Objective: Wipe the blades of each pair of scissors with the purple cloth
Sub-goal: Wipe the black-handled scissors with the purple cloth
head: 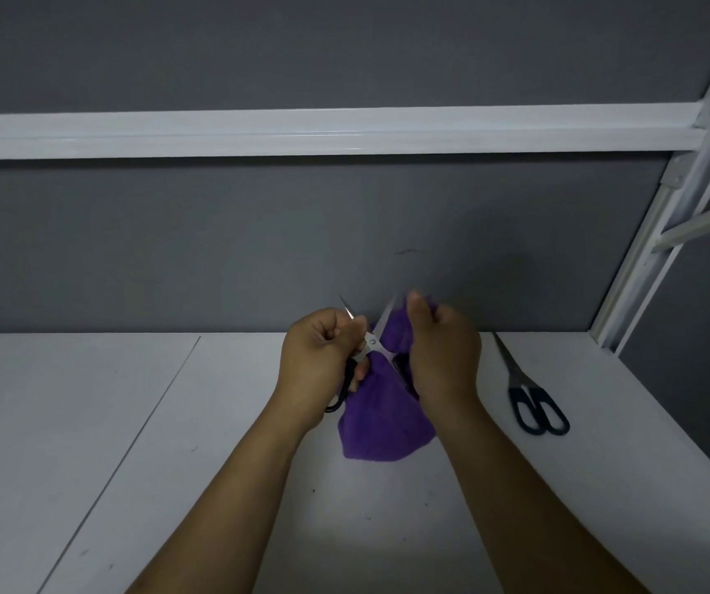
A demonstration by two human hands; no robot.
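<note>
Purple terry cloth [383, 422]: your right hand [443, 353] clutches it against one blade.
Black-handled steel scissors [370, 342]: blades apart, gripped in your left hand [319, 358].
Dark-handled scissors [529, 392]: flat on white desk [130, 422].

The purple cloth [387, 426] is soft, fuzzy fabric, matt, and hangs in loose folds. The black-handled scissors [369, 344] have bright polished metal blades that catch the light, a small shiny pivot screw, and loops that look like smooth black plastic. At 3 o'clock from the cloth, the blue-handled scissors [524, 385] have duller grey metal blades and dark, slightly glossy plastic loops. The table [130, 422] is a smooth, matt white board with a thin seam and a few dark specks. At 12 o'clock, the wall panel [259, 250] is matt grey. The white frame rail [302, 132] has a soft sheen, like painted metal.
</note>
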